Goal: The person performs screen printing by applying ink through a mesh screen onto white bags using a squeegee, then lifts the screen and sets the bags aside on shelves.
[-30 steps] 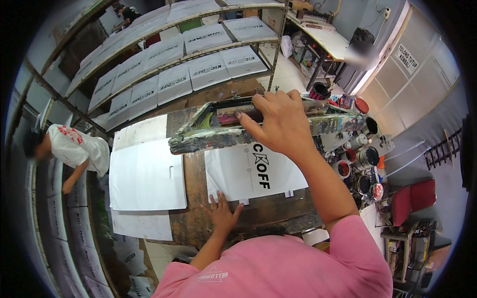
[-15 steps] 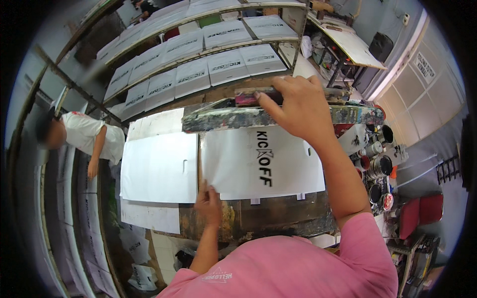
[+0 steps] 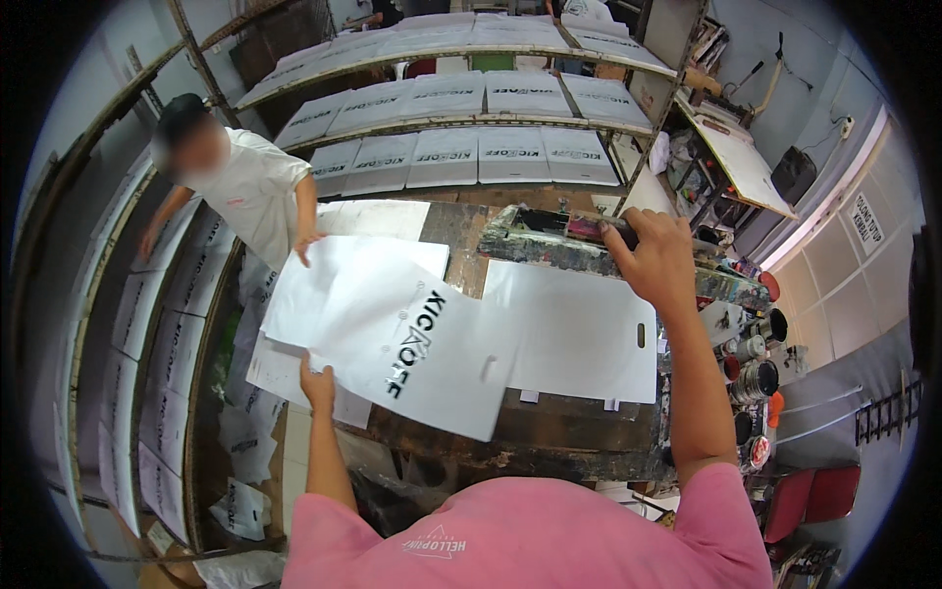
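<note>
My left hand (image 3: 317,385) pinches the near left edge of a white carry bag (image 3: 451,373) with black lettering, which slants over the left part of the table. A blank white bag (image 3: 579,324) with a cut-out handle lies flat on the printing board to its right. Behind it, the paint-crusted screen frame (image 3: 726,283) is tilted up. My right hand (image 3: 655,250) is closed round a stained squeegee (image 3: 586,227) at the top of that frame. A co-worker's hand (image 3: 307,243) is at the far left edge of the bags.
Racks (image 3: 442,126) of printed bags stand beyond the table, and another rack (image 3: 186,393) is at the left. The co-worker in a white shirt (image 3: 250,191) stands at the table's left end. Paint tins (image 3: 754,381) crowd the right side. A red chair (image 3: 810,506) stands lower right.
My left hand has drawn the printed bag leftward off the board, uncovering a blank one. My right hand stays on the squeegee. The co-worker has turned and reached toward the bags.
</note>
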`<state>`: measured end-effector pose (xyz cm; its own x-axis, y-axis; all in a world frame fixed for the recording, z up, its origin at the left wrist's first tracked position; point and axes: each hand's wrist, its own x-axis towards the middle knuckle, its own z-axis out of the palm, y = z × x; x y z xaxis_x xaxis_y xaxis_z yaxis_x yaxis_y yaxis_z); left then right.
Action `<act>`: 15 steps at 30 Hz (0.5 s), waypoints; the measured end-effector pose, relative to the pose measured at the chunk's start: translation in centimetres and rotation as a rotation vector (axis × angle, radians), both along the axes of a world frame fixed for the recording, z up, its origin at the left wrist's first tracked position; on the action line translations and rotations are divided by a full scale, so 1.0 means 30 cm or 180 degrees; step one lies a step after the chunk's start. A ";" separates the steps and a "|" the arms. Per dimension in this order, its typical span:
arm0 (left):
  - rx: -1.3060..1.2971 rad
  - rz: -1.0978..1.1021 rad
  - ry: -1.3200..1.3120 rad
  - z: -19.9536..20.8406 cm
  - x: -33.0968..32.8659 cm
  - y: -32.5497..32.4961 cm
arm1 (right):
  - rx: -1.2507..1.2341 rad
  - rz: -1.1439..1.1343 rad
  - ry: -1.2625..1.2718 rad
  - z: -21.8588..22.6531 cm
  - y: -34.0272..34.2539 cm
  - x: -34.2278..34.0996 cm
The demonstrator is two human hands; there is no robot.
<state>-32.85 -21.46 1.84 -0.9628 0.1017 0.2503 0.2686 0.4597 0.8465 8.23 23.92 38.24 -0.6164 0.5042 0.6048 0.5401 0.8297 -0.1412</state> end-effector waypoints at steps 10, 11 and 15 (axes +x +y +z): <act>0.0952 -0.3408 -0.1754 0.621 0.598 0.585 | 0.0079 -0.0062 -0.0108 -0.141 -0.054 0.080; 0.1815 -0.3875 -0.2352 0.643 0.725 0.615 | -0.0043 0.0057 -0.0387 -0.170 -0.086 0.094; 0.3592 -0.1810 -0.4512 0.667 1.011 0.651 | -0.1000 0.0923 -0.1947 -0.426 -0.099 0.236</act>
